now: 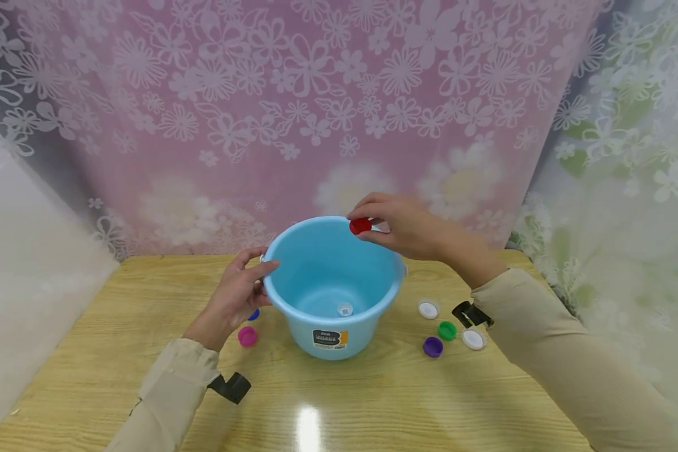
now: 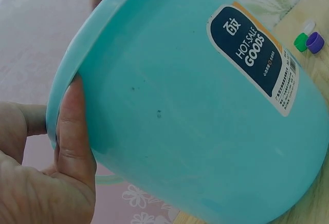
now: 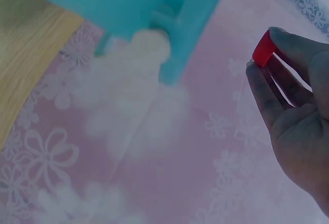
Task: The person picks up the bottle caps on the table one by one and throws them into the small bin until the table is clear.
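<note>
A light blue bucket (image 1: 329, 339) with a label on its front stands on the wooden table. At its left side my left hand (image 1: 238, 295) grips the rim; in the left wrist view the thumb and fingers (image 2: 74, 131) pinch the bucket wall (image 2: 169, 152) from both sides. Over the far right part of the rim, my right hand (image 1: 409, 226) pinches a red bottle cap (image 1: 360, 226) between thumb and fingertips. The right wrist view shows the red cap (image 3: 263, 49) held at the fingertips. A small whitish round piece (image 1: 345, 309) lies on the bucket's floor.
Right of the bucket lie a green cap (image 1: 447, 331), a purple cap (image 1: 432, 346) and two white caps (image 1: 474, 339). On the left are a pink cap (image 1: 247, 336) and a blue cap (image 1: 253, 314), partly hidden by my left hand. A flowered curtain (image 1: 316, 125) hangs behind the table (image 1: 373, 402).
</note>
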The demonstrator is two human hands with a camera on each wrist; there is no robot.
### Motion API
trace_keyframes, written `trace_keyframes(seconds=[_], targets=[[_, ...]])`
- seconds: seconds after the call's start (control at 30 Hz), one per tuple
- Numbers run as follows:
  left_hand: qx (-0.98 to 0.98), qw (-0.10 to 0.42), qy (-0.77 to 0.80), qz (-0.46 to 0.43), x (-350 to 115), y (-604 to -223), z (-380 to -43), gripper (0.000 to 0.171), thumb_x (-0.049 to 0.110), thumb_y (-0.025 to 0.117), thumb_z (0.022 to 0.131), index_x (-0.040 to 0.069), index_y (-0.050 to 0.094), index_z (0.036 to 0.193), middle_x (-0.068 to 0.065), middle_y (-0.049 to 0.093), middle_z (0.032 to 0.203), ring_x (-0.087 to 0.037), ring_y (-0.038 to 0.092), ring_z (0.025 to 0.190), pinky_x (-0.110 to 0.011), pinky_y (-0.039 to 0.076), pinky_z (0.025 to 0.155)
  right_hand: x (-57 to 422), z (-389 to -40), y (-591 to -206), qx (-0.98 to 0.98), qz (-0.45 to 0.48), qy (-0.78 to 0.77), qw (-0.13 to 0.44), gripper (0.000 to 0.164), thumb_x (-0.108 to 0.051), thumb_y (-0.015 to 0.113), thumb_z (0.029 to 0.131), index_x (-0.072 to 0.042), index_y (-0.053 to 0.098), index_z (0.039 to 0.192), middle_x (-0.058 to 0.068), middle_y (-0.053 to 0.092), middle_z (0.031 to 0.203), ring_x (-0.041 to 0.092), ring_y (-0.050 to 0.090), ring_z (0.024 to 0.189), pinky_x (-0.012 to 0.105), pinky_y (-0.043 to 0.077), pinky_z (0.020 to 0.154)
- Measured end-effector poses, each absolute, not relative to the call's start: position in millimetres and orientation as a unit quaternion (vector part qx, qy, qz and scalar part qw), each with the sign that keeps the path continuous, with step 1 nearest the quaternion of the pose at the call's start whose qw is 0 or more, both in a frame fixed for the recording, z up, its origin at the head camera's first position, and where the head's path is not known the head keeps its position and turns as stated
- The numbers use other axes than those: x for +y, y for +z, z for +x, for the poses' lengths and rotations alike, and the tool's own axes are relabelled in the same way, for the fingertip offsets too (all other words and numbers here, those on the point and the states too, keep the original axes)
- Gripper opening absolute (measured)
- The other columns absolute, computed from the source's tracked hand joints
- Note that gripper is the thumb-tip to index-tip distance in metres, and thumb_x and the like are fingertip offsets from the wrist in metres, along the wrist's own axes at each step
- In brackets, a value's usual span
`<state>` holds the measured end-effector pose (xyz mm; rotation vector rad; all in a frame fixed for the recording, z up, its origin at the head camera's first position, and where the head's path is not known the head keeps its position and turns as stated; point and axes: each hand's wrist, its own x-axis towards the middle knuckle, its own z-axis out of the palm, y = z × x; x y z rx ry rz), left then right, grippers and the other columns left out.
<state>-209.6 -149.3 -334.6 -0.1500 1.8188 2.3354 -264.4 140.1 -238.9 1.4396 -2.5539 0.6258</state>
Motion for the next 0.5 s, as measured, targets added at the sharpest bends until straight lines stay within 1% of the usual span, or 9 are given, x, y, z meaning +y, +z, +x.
trace_keyframes(seconds=[0.23,0.5], targets=[[0.611,0.085,0.785,-0.05,-150,-334,-209,0.05,0.016,0.061,0.095,0.01,0.033,0.137,-0.008,0.057,0.067,-0.012,0.057,0.046,-0.025,0.055,0.049,123,-265,-257,-0.87,0.466,0.159,0.022,0.03,-0.017,0.07,0.089,-0.007,0.065,0.117,0.004,0.06,0.112,0.017,0.057,0.1,0.031,0.052,0.085],[0.612,0.086,0.785,-0.05,-149,-334,-208,0.052,0.016,0.061,0.095,0.009,0.033,0.138,-0.008,0.058,0.066,-0.012,0.057,0.046,-0.026,0.055,0.049,117,-269,-273,-0.876,0.459,0.149,-0.027,0.031,-0.015,0.069,0.09,-0.006,0.064,0.12,0.005,0.06,0.115,0.018,0.057,0.101,0.033,0.051,0.087]])
